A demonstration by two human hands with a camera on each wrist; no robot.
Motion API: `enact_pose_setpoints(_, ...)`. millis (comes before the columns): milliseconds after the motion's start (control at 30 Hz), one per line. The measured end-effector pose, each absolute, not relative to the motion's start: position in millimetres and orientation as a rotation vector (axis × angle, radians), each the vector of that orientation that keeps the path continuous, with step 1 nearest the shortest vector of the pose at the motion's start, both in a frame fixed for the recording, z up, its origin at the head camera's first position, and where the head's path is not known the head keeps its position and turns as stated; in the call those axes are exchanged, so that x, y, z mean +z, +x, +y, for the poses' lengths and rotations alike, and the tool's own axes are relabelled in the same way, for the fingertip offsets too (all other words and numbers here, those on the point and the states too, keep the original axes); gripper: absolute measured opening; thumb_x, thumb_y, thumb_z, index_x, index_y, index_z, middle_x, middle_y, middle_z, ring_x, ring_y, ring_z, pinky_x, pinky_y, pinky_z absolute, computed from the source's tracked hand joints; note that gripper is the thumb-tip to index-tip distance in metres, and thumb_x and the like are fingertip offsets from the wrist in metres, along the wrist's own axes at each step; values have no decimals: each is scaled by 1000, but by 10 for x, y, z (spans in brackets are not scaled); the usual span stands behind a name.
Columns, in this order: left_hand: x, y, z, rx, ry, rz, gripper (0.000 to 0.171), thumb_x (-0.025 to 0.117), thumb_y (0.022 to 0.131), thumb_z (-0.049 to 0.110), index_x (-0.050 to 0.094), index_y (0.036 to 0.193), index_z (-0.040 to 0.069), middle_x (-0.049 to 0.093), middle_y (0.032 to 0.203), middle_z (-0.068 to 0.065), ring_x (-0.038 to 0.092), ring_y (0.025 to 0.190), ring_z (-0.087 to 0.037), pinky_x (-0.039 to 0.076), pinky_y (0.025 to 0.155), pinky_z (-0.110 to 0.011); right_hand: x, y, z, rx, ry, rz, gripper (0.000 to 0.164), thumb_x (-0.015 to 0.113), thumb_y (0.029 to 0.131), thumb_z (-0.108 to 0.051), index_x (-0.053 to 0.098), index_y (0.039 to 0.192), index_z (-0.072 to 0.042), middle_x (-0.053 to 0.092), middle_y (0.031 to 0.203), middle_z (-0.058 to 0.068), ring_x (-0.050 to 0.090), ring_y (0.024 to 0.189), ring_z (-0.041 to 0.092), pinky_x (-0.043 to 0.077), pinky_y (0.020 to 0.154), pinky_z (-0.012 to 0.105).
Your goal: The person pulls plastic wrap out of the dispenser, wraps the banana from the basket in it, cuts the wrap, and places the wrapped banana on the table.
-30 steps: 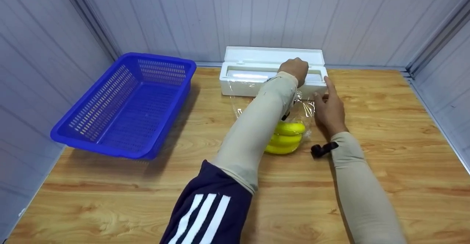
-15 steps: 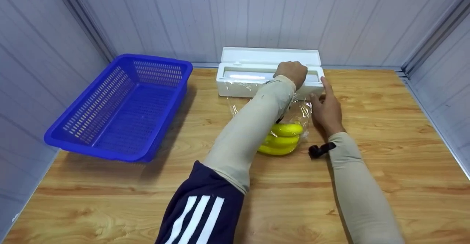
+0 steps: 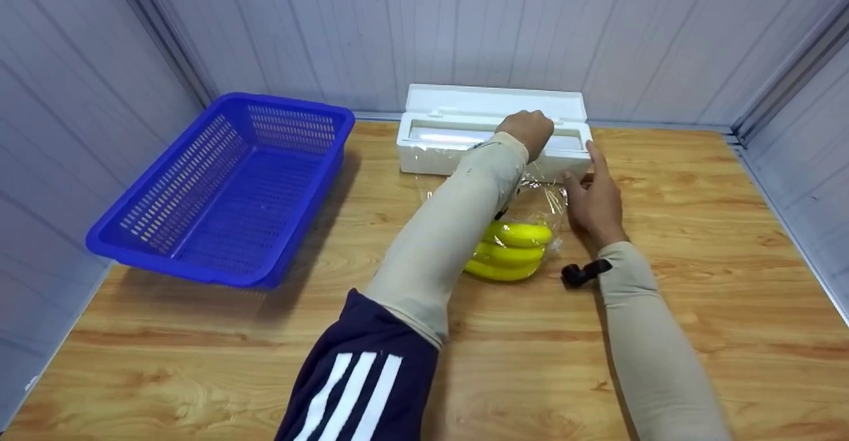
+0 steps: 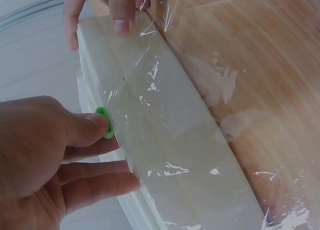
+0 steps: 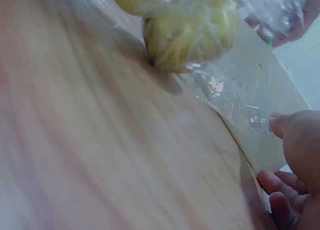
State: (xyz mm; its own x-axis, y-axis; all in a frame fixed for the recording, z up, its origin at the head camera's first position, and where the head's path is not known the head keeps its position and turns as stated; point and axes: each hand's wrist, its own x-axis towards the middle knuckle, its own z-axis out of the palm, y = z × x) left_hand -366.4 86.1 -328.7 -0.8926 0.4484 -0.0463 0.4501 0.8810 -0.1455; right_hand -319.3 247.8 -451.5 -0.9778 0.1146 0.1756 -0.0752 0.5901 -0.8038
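A long white cling film box (image 3: 434, 160) stands at the back of the table with its lid (image 3: 491, 101) raised. Inside lies a film roll, partly hidden by my left hand (image 3: 528, 134). In the left wrist view, that hand's thumb and forefinger pinch a small green slider (image 4: 109, 132) on the box's upper front edge. My right hand (image 3: 599, 205) grips the right end of the box, thumb on the front face. Clear film (image 4: 220, 85) runs down over the box front to several yellow bananas (image 3: 514, 253), which are wrapped in it and partly hidden by my left arm.
A blue slotted plastic basket (image 3: 278, 265) sits on the left of the wooden table (image 3: 544, 368). Panelled walls (image 3: 371, 36) close off the back and both sides. The film also lies loosely over the tabletop before the box.
My left hand has slid slightly to the left along the box edge. The right hand keeps its grip on the end, and the bananas stay in place.
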Motion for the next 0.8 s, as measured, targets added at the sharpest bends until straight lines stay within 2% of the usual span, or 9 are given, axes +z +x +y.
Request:
enact_pose_setpoints(300,-3283,-3646,775,-217,673,3001,28,56,101,11,69,126,12,69,124,-5,68,108,-21,56,88,-33,-4529,-3189,2477,1297,12,-2616,72,59,101,-36,18,160,-37,65,114,23,62,98,33,49,80,46)
enact_pose_setpoints(500,-3204,-3623,718,-244,607,3004,29,55,99,17,70,124,17,69,121,-1,67,103,-19,55,88,-36,-4489,-3205,2482,1290,3,-2609,72,59,101,-35,18,160,-38,65,116,23,62,100,33,49,81,47)
enact_pose_setpoints(800,-3250,-3624,690,-308,648,3076,27,54,100,16,71,120,17,71,117,-2,69,101,-22,55,87,-38,-4515,-3218,2491,1263,17,-2616,73,60,100,-34,18,160,-35,63,118,24,61,103,34,48,83,49)
